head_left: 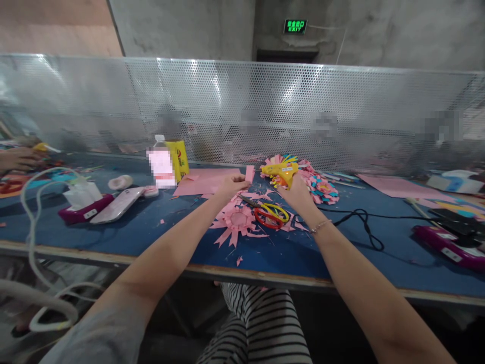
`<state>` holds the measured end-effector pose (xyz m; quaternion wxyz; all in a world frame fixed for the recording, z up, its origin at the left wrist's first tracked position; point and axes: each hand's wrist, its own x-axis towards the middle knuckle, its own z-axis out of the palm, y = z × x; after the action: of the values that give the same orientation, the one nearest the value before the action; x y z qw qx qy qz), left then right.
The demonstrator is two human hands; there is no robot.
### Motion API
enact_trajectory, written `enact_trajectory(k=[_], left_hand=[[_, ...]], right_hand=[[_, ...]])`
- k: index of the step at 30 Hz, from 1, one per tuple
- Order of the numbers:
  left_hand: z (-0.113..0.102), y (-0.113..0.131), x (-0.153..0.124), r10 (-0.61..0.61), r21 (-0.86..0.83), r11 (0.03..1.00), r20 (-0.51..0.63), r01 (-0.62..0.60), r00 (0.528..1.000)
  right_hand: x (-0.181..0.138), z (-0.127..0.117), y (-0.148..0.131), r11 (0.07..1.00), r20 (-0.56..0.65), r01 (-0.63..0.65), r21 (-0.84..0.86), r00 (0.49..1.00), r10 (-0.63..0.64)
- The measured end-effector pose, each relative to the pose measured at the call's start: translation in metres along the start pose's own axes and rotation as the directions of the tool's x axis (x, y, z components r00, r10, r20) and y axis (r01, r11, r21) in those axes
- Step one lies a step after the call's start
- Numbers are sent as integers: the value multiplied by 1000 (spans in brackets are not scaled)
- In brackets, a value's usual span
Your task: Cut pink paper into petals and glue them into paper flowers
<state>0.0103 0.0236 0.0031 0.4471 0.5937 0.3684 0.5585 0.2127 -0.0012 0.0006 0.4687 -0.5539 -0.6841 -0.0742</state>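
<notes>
Between the fingers of my left hand (233, 184) is a small pink paper strip (249, 174), held upright over the table. My right hand (295, 191) is wrapped round a yellow glue gun (280, 171), its nozzle pointing left toward the strip. Below and between my hands lies a pink paper rosette (238, 218) with cut ribbon-like tails. Scissors (271, 215) with red and yellow handles rest beside it, partly over pink scraps. Behind my right hand sit finished-looking paper flowers (322, 187) in pink, blue and yellow, partly hidden by the hand and glue gun.
Pink paper sheets (208, 180) lie behind my left hand, near a bottle (162, 164) and a yellow box (181, 156). Left are a phone (118, 205) and a purple tissue pack (85, 208). A black cord (366, 222) crosses the right. A perforated metal screen (235, 86) borders the back. Another person's hand (17, 159) is far left.
</notes>
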Motion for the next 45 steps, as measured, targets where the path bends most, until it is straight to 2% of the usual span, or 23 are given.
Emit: enact_trajectory(k=[6, 9, 15, 21, 32, 45], left_hand=[[-4, -7, 4, 51, 24, 998, 79, -53, 996], [-3, -5, 2, 93, 137, 985, 85, -104, 992], [-2, -3, -1, 244, 450, 853, 104, -264, 964], [-4, 1, -3, 256, 577, 776, 83, -256, 963], [-2, 4, -5, 288, 570, 766, 109, -297, 951], [-2, 5, -4, 379, 762, 523, 193, -382, 905]], right_hand=[[2, 2, 3, 998, -5, 50, 27, 999, -49], [2, 5, 6, 997, -18, 72, 26, 997, -72], [3, 8, 8, 995, -13, 86, 56, 996, -86], [4, 5, 6, 996, -9, 63, 62, 998, -63], [3, 3, 4, 1000, 44, 11, 26, 999, -12], [3, 5, 10, 999, 68, 15, 37, 998, -17]])
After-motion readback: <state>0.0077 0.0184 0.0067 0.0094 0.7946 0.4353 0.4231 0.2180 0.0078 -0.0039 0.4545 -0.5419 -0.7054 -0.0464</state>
